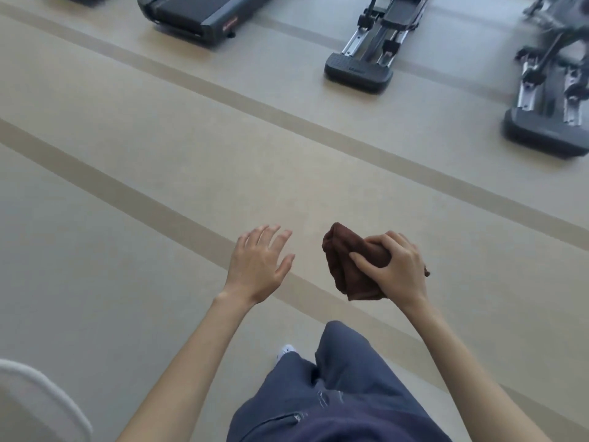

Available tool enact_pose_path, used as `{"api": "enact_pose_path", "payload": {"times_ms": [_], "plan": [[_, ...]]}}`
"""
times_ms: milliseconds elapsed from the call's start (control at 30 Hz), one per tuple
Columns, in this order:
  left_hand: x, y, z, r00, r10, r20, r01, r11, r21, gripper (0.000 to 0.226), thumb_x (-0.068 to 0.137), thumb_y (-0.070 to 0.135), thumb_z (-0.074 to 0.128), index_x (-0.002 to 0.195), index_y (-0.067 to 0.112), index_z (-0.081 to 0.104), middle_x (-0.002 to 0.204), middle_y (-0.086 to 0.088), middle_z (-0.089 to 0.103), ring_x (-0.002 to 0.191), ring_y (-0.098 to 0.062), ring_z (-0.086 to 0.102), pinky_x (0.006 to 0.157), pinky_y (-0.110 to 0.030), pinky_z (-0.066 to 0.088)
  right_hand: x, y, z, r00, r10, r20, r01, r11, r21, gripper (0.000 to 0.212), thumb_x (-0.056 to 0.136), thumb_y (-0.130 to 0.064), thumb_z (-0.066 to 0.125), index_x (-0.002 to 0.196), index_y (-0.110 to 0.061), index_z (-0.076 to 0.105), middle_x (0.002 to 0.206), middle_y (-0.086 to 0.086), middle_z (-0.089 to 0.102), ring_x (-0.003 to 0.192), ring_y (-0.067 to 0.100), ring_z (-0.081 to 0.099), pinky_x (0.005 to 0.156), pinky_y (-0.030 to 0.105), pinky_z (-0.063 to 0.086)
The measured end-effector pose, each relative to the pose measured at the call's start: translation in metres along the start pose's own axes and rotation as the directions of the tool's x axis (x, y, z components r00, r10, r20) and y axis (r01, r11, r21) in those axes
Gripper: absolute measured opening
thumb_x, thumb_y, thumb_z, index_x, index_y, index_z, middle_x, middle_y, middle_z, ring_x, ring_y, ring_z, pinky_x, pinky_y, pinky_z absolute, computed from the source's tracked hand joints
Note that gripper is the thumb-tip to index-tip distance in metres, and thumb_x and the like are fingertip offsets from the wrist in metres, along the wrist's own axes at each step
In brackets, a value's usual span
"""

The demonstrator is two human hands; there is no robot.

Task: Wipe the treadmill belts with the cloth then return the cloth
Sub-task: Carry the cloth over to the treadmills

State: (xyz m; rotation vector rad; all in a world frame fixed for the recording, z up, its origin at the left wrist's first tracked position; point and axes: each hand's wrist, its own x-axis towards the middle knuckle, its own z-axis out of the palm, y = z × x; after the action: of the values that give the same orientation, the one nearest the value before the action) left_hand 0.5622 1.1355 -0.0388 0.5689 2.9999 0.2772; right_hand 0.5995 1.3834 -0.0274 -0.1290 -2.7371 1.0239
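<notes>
Cloth (345,266), dark brown and bunched into thick folds, is held in the air in front of the person at about waist height, above the floor and well apart from every machine. The right hand (396,266) grips it: the fingers are curled over the top of the bundle and the thumb presses into its near side, so that one folded end sticks out to the left of the hand and a small corner shows past the hand on the right. The left hand (258,263) hangs just beside it, palm down, holding nothing, with its fingers straight and spread apart; a gap of bare floor shows between the two hands. The floor (127,173) is pale beige, crossed by darker tan stripes that run slantwise from upper left to lower right. At the far edge, upper left, stands the rear end of a dark treadmill (210,22), its black belt (173,9) partly cut off by the frame. To its right stands a dark machine with silver rails (358,70), and another like it (546,129) at the right edge, blurred. Below the hands are blue-grey trousers (344,387) and the tip of a white shoe (287,349). A white rounded object (35,406) fills the lower left corner; what it is cannot be told.
</notes>
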Motion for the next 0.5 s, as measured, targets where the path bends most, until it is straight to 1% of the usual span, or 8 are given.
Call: {"api": "enact_pose_path", "payload": {"times_ms": [100, 233, 333, 433, 500], "plan": [[0.034, -0.021, -0.003, 1.000, 0.003, 0.001, -0.003, 1.000, -0.010, 0.046, 0.094, 0.040, 0.041, 0.136, 0.021, 0.043, 0.141, -0.003, 0.044, 0.132, -0.023, 0.035, 0.106, -0.040, 0.028, 0.030, -0.003, 0.013, 1.000, 0.009, 0.009, -0.009, 1.000, -0.014, 0.018, 0.072, -0.031, 0.079, 0.082, -0.022, 0.067, 0.077, -0.013, 0.057, 0.079, 0.012, 0.054, 0.080, 0.041, 0.045], [0.074, -0.043, 0.002, 0.999, -0.004, 0.054, 0.004, 1.000, 0.001, 0.047, 0.095, 0.041, 0.039, 0.138, 0.022, 0.041, 0.143, -0.003, 0.042, 0.133, -0.022, 0.034, 0.107, -0.039, 0.027, 0.079, 0.002, 0.034, 0.998, 0.027, 0.049, -0.026, 0.999, -0.025, 0.019, 0.071, -0.031, 0.080, 0.082, -0.023, 0.067, 0.076, -0.014, 0.057, 0.079, 0.012, 0.054, 0.079, 0.042, 0.045], [0.114, -0.057, 0.003, 0.997, -0.027, 0.073, 0.026, 0.999, 0.023, 0.048, 0.095, 0.043, 0.036, 0.139, 0.024, 0.038, 0.144, -0.001, 0.040, 0.134, -0.020, 0.032, 0.107, -0.036, 0.025, 0.126, 0.007, 0.048, 0.997, 0.008, 0.081, -0.007, 1.000, -0.023, 0.019, 0.070, -0.030, 0.080, 0.081, -0.023, 0.066, 0.077, -0.016, 0.056, 0.079, 0.011, 0.054, 0.080, 0.041, 0.045], [0.165, -0.068, -0.007, 0.997, -0.044, 0.061, 0.041, 0.998, 0.040, 0.048, 0.095, 0.043, 0.034, 0.139, 0.024, 0.037, 0.144, 0.000, 0.040, 0.135, -0.020, 0.031, 0.107, -0.036, 0.025, 0.186, 0.010, 0.057, 0.996, 0.001, 0.091, -0.002, 1.000, 0.007, 0.019, 0.070, -0.030, 0.080, 0.081, -0.023, 0.067, 0.077, -0.015, 0.056, 0.079, 0.013, 0.054, 0.080, 0.042, 0.045], [0.202, -0.072, -0.020, 0.998, -0.058, 0.028, 0.057, 0.998, 0.033, 0.047, 0.094, 0.042, 0.038, 0.137, 0.023, 0.042, 0.141, -0.002, 0.045, 0.132, -0.022, 0.036, 0.105, -0.038, 0.029, 0.231, 0.009, 0.059, 0.995, -0.008, 0.101, 0.005, 1.000, 0.029, 0.019, 0.070, -0.030, 0.080, 0.082, -0.022, 0.067, 0.077, -0.013, 0.057, 0.080, 0.014, 0.055, 0.080, 0.043, 0.046]]}}
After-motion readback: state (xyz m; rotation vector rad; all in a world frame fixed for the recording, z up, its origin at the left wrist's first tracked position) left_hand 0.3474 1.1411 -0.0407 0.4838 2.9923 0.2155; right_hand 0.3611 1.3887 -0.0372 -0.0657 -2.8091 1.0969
